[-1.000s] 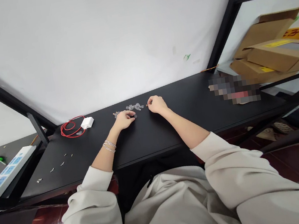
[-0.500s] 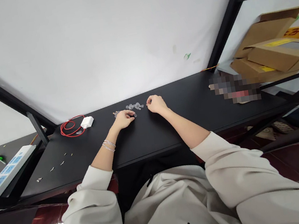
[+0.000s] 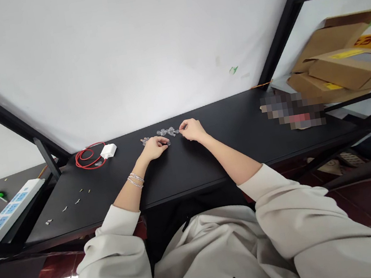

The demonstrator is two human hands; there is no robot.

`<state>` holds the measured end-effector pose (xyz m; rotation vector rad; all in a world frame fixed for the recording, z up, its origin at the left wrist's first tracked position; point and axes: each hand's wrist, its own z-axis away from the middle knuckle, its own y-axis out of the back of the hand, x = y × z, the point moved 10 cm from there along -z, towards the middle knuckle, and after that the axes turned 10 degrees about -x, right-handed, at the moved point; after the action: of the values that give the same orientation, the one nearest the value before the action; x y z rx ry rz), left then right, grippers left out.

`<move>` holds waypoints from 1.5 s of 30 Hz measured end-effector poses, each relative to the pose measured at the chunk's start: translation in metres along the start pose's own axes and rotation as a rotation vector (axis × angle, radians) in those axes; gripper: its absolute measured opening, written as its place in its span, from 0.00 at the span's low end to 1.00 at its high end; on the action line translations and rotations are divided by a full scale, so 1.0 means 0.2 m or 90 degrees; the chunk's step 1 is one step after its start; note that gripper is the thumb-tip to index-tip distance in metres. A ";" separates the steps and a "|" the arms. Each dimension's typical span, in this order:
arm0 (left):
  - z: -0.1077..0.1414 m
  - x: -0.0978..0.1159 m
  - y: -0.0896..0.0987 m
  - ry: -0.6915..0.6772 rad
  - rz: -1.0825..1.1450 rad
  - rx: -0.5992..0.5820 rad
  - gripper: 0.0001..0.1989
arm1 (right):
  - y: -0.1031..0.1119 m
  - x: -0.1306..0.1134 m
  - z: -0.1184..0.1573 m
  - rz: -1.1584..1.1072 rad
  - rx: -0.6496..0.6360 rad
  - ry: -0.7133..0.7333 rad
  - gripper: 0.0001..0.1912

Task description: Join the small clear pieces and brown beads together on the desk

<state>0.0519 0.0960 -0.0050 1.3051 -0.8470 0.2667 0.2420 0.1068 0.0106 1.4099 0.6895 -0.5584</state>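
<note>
A cluster of small clear plastic pieces (image 3: 166, 132) lies near the back of the black table (image 3: 190, 166). My left hand (image 3: 153, 148) rests low over the table just in front of it, thumb and fingers closed on a small clear piece (image 3: 168, 142). More clear pieces (image 3: 144, 141) show partly behind that hand. At the cluster's right end, my right hand (image 3: 191, 130) has its fingertips pinched on another small clear piece (image 3: 176, 132). The exact kind of these pieces is too small to tell.
Left of my hands lie a coiled red cable (image 3: 85, 159) and a white charger (image 3: 108, 150). Several tiny pieces (image 3: 77, 201) are scattered at the front left. A power strip (image 3: 14, 211) stands beyond the left frame. Cardboard boxes (image 3: 343, 67) are at the right, past a black post.
My right hand has shifted slightly left, and its fingertips now meet the clear piece at the cluster's right end. The left hand has stayed almost in place.
</note>
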 end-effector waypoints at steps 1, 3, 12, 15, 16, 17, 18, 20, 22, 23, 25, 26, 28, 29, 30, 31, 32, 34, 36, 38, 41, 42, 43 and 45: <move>0.00 0.00 0.00 0.000 0.003 -0.002 0.13 | 0.00 0.00 0.00 -0.008 -0.003 0.004 0.05; 0.00 -0.01 0.00 -0.001 0.008 -0.003 0.13 | -0.01 0.00 0.00 -0.015 -0.001 0.014 0.04; 0.00 0.01 0.00 0.001 0.023 -0.008 0.12 | -0.01 0.00 -0.02 -0.003 0.013 0.036 0.04; 0.00 0.01 0.00 0.005 0.026 -0.011 0.12 | -0.02 0.01 -0.02 -0.028 0.007 0.033 0.03; 0.00 0.01 0.00 0.006 0.027 -0.012 0.12 | -0.02 0.01 -0.03 -0.037 0.006 0.033 0.02; 0.00 0.00 0.00 0.006 0.029 -0.012 0.13 | -0.02 0.01 -0.03 -0.044 0.005 0.033 0.02; 0.00 0.00 0.00 0.007 0.031 -0.012 0.13 | -0.02 0.02 -0.03 -0.048 0.006 0.033 0.02; 0.00 -0.01 0.00 0.009 0.035 -0.008 0.13 | -0.02 0.02 -0.03 -0.051 0.006 0.034 0.02; 0.00 -0.01 0.00 0.009 0.038 -0.001 0.14 | -0.02 0.01 -0.03 -0.051 0.005 0.034 0.03; 0.00 -0.02 0.01 0.009 0.040 0.001 0.14 | -0.02 0.01 -0.03 -0.053 0.005 0.034 0.03; -0.01 -0.02 0.00 0.007 0.042 0.001 0.14 | -0.02 0.01 -0.02 -0.060 0.006 0.031 0.03; -0.01 -0.02 0.00 0.005 0.042 0.001 0.14 | -0.02 0.01 -0.02 -0.063 0.007 0.029 0.03; -0.01 -0.02 0.00 0.004 0.042 0.001 0.14 | -0.02 0.01 -0.02 -0.063 0.009 0.027 0.04; -0.01 -0.02 0.00 0.005 0.042 0.001 0.14 | -0.02 0.01 -0.02 -0.062 0.009 0.027 0.04; -0.01 -0.02 0.01 0.006 0.041 0.002 0.14 | -0.02 0.01 -0.02 -0.060 0.009 0.028 0.04; -0.01 -0.02 0.01 0.008 0.041 0.003 0.14 | -0.02 0.01 -0.02 -0.060 0.009 0.029 0.05; -0.01 -0.02 0.01 0.009 0.041 0.003 0.14 | -0.02 0.01 -0.02 -0.059 0.008 0.030 0.05; -0.01 -0.02 0.01 0.011 0.041 0.002 0.14 | -0.02 0.01 -0.02 -0.060 0.009 0.032 0.05; -0.01 -0.02 0.01 0.011 0.042 0.001 0.14 | -0.02 0.00 -0.01 -0.063 0.009 0.032 0.06; 0.00 -0.02 0.01 0.010 0.041 0.003 0.14 | -0.02 0.00 -0.01 -0.063 0.008 0.031 0.06; 0.00 -0.01 0.01 0.007 0.042 0.003 0.13 | -0.02 0.00 -0.01 -0.063 0.006 0.027 0.06; 0.00 -0.01 0.01 0.006 0.043 0.002 0.13 | -0.02 0.00 -0.01 -0.063 0.005 0.025 0.06; 0.00 -0.01 0.01 0.006 0.043 0.001 0.13 | -0.02 0.01 -0.01 -0.064 0.005 0.024 0.06; 0.00 -0.01 0.00 0.005 0.043 0.000 0.13 | -0.02 0.01 -0.02 -0.062 0.006 0.023 0.06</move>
<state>0.0508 0.0970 -0.0053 1.2758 -0.8848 0.3244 0.2402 0.1097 0.0072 1.4038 0.7886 -0.6140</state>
